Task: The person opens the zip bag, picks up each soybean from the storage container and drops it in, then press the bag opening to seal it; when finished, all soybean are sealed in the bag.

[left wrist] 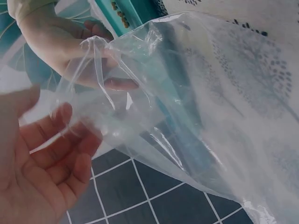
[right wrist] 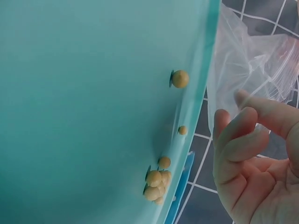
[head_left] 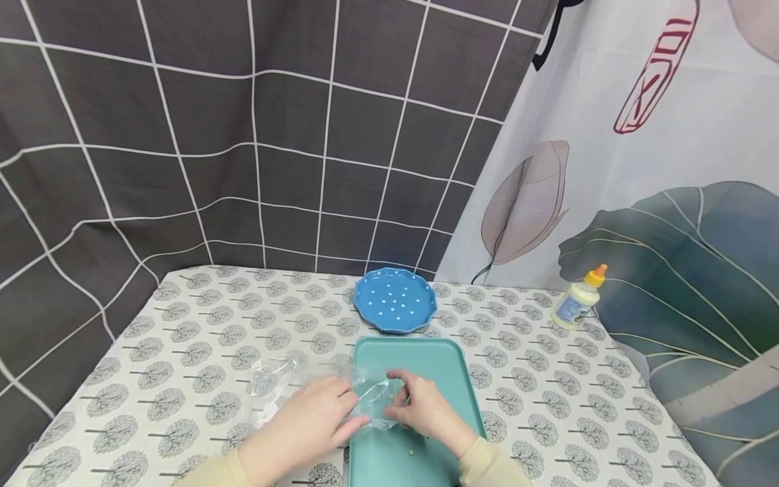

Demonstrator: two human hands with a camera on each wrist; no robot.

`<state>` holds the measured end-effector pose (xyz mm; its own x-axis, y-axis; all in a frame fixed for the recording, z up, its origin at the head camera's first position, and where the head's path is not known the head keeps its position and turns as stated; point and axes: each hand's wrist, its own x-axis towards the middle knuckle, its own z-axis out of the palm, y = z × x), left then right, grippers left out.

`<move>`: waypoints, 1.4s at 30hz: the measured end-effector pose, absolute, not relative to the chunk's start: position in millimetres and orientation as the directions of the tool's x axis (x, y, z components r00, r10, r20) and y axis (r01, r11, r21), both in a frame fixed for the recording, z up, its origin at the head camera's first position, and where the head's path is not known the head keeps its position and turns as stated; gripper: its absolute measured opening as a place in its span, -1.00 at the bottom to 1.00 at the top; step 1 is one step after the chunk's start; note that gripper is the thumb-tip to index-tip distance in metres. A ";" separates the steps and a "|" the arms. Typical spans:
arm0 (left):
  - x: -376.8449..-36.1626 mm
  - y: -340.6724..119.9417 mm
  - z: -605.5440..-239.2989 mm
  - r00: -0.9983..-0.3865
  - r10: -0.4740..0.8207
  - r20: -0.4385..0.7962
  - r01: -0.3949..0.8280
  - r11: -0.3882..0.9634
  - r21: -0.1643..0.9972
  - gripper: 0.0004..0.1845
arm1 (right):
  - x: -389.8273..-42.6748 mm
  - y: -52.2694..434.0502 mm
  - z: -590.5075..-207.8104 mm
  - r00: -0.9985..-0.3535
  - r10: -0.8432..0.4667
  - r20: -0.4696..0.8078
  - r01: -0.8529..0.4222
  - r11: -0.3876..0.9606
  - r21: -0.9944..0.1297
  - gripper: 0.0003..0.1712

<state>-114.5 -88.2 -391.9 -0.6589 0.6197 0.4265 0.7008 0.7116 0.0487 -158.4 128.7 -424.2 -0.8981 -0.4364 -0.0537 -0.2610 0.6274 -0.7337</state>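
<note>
A thin clear plastic bag (head_left: pixel 270 392) spreads between both hands, partly over the tray's left edge. The left hand (head_left: pixel 325 412) touches the bag; in the left wrist view its thumb stands apart from loosely bent fingers (left wrist: pixel 60 126), with film across them. On the other side, the right hand (head_left: pixel 426 409) has thumb and forefinger apart at the bag's edge. Its other fingers (right wrist: pixel 240 135) bend loosely in the right wrist view. Below lies a teal tray (head_left: pixel 420 352). Several small round tan balls (right wrist: pixel 154 178) sit along its edge.
A blue scalloped plate (head_left: pixel 395 301) with white dots stands behind the tray. At the back right is a glue bottle (head_left: pixel 575 304) with an orange-yellow cap. The tablecloth (head_left: pixel 201 352) has a tree print. A dark checked curtain (head_left: pixel 292 115) hangs behind.
</note>
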 end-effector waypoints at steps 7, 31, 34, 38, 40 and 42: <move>-119.1 -84.5 -392.9 -0.672 0.529 0.519 0.636 0.771 0.038 -0.78 | -151.2 126.4 -421.7 -0.885 -0.462 -0.059 -0.279 0.628 -0.726 -0.26; -123.5 -81.0 -399.5 -0.765 0.290 0.575 0.501 0.829 0.248 -0.65 | -146.4 117.8 -419.6 -0.870 -0.489 -0.062 -0.254 0.553 -0.794 -0.06; -125.8 -81.4 -400.8 -0.759 0.282 0.587 0.489 0.842 0.228 -0.58 | -145.2 116.2 -418.9 -0.867 -0.496 -0.043 -0.262 0.528 -0.808 -0.03; -129.2 -83.0 -401.8 -0.774 0.249 0.582 0.443 0.870 0.217 -0.61 | -144.3 115.2 -418.7 -0.868 -0.496 -0.023 -0.271 0.513 -0.814 -0.01; -130.2 -84.3 -402.0 -0.792 0.234 0.564 0.413 0.886 0.212 -0.64 | -144.3 115.1 -419.0 -0.865 -0.501 -0.015 -0.283 0.513 -0.810 -0.01; -129.9 -85.3 -401.2 -0.816 0.227 0.531 0.388 0.897 0.212 -0.66 | -144.2 114.9 -419.0 -0.864 -0.504 -0.010 -0.291 0.514 -0.807 -0.02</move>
